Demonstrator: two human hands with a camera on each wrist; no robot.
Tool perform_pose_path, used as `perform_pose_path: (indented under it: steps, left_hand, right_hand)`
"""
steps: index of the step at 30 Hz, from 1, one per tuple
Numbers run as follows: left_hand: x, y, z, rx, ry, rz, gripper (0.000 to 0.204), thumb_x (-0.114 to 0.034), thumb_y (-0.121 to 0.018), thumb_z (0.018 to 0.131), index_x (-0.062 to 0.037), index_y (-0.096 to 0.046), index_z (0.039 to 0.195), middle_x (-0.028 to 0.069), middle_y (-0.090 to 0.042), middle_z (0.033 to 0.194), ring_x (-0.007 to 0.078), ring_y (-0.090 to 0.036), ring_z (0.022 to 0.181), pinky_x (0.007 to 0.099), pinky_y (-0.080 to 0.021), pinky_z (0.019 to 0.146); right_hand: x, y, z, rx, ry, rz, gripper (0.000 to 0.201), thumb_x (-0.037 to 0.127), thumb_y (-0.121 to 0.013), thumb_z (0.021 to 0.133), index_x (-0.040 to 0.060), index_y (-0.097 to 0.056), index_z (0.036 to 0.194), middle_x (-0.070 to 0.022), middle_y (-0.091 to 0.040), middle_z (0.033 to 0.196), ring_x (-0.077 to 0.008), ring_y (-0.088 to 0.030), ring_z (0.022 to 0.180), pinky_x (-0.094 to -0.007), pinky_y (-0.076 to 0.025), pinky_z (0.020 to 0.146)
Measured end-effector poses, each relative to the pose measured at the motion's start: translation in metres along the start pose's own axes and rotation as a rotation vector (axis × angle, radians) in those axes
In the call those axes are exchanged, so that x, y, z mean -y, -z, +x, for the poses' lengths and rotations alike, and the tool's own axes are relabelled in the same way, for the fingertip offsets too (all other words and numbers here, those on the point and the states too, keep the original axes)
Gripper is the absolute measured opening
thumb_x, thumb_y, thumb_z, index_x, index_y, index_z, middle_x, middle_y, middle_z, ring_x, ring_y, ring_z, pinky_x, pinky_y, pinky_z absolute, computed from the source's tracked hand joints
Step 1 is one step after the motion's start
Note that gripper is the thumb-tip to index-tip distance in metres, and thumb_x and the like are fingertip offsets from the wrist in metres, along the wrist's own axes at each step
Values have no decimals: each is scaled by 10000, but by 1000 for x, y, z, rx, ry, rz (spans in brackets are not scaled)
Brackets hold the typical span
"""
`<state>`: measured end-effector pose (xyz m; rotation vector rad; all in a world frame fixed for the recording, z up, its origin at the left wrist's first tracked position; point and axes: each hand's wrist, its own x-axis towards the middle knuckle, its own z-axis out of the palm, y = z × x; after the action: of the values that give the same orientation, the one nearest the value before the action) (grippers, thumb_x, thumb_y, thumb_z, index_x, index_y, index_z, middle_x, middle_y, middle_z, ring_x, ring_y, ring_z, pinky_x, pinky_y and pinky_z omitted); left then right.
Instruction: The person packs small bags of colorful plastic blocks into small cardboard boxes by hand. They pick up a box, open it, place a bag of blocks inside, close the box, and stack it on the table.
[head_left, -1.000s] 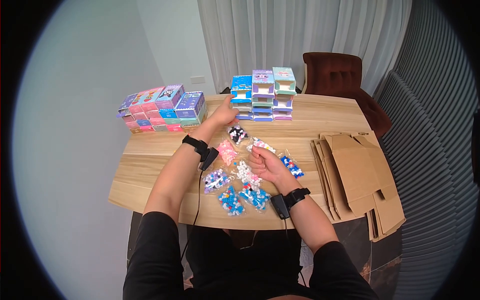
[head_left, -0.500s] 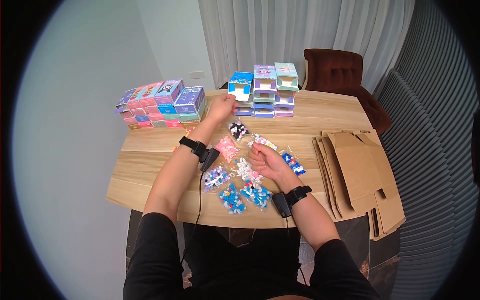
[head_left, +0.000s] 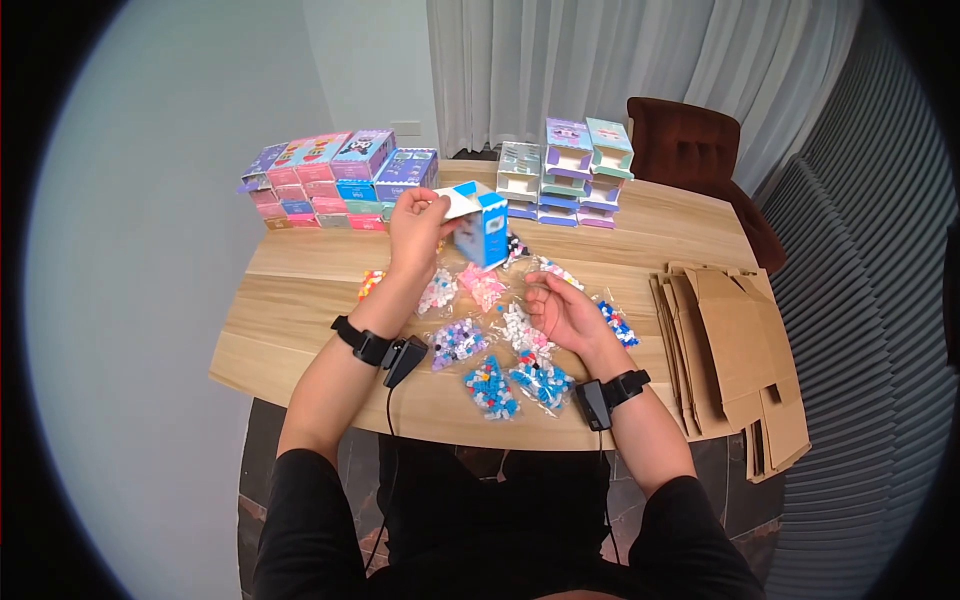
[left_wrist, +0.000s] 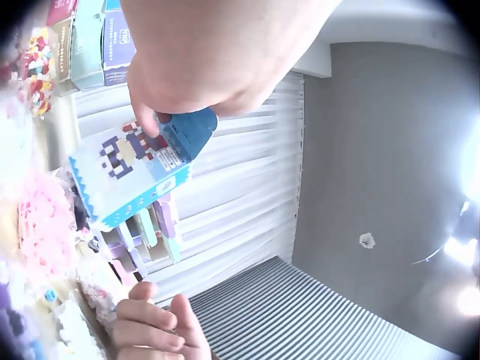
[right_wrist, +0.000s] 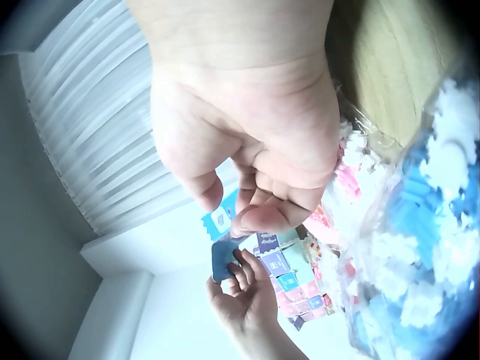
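Blue box (head_left: 481, 240) hangs from its flap, close over loose bags

The box is a little nearer the person than the open-ended stack (head_left: 568, 134) and to its left, tilted and apparently raised above the table (head_left: 285, 320). The left hand (head_left: 415, 235) pinches the white inner side of its flap between thumb and fingers. The right hand (head_left: 567, 312) is on the near side of the stack, fingers loosely curled around nothing, not touching the box.

The weak point looks to be that one-handed grip. Thin card carries the load at one end, so the flap could crease, tear or slide out of the pinch, and the body would swing or drop. Whether anything is inside cannot be told; contents would make the pull worse.

Below and around it, on the near side of the stack, lie clear bags of small pieces, among them a black-and-white one (head_left: 516, 248) and a pink one (head_left: 483, 287). A falling box could knock these askew or press on their thin plastic, and a split bag would scatter pieces.

A swing away from the person could catch the stack's jutting flaps and shift its upper boxes. A swing left could brush the closed boxes (head_left: 322, 165), piled to the left of the stack. With the right hand supporting nothing, a slip would probably go uncaught.
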<state>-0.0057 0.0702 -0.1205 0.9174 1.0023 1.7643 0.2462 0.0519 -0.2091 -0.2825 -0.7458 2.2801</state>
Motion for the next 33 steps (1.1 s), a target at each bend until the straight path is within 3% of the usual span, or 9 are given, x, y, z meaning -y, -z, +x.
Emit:
perform_pose_path:
  steps: [7,10,13,14,17,20,24,30,33]
  left_hand:
    - [-33,19,-39,203,59,-195,147,-9,-562,905,-68,-467,1001,71,-599,947,185,-653,855,329,-572,699]
    - [-26,24,-45,344,154,-203,149,7,-568,896,-55,-480,998,63,-602,971,133,-633,867,258,-544,676]
    - [-18,22,-45,434,142,16,135,-9,-593,894,-63,-499,976,42,-598,960,99,-619,827,238,-523,660]
    - [-24,18,-49,415,116,57,138,-35,-615,897,-86,-512,974,-7,-598,885,35,-561,737,195,-438,609]
    - [-19,37,-36,543,104,291,143,-35,-621,892,-85,-513,971,-7,-590,872,33,-554,715,190,-442,605]
    - [-32,44,-48,629,183,645,124,-65,-612,914,-76,-530,1006,-8,-587,870,44,-566,715,194,-456,616]
    - [-48,55,-72,592,169,312,153,-133,-587,957,-50,-562,1083,9,-606,869,79,-633,761,232,-498,626]
    - [-59,156,-55,277,84,900,243,-193,-581,967,-10,-563,1126,50,-638,987,127,-617,856,253,-501,736]
    - [-41,191,-61,307,-204,1264,375,-229,-628,934,0,-542,1218,124,-611,1111,206,-611,967,312,-513,789]
  right_hand:
    - [-2,-4,1,-4,3,-77,482,379,-371,1047,11,-472,1340,-201,-578,1284,-275,-608,1125,-313,-538,840]
    - [-2,-20,0,-19,6,-134,589,471,-379,1023,4,-410,1381,-229,-512,1358,-291,-572,1186,-338,-526,891]
    - [2,-23,-3,63,24,-78,717,576,-382,983,-8,-366,1398,-247,-455,1408,-315,-543,1226,-363,-514,920]
    - [2,-18,-3,13,46,-81,779,629,-377,958,-17,-369,1394,-248,-477,1389,-322,-547,1221,-378,-515,918]
    - [3,-16,-4,79,99,3,690,577,-357,990,3,-403,1371,-223,-512,1362,-317,-545,1224,-393,-504,926]
    - [-3,12,-1,3,103,-7,516,446,-452,1002,27,-471,1302,-170,-608,1213,-256,-622,1040,-340,-534,795]
    - [-2,-9,-1,-158,67,18,339,298,-519,1002,49,-535,1231,-118,-667,1086,-189,-642,862,-288,-535,684]
    - [-3,-6,0,-197,72,50,343,283,-525,1000,33,-529,1236,-124,-665,1105,-195,-630,853,-301,-529,744]
    - [-3,-8,-1,-185,73,43,336,277,-525,1000,35,-534,1234,-125,-665,1114,-192,-633,859,-300,-529,741]
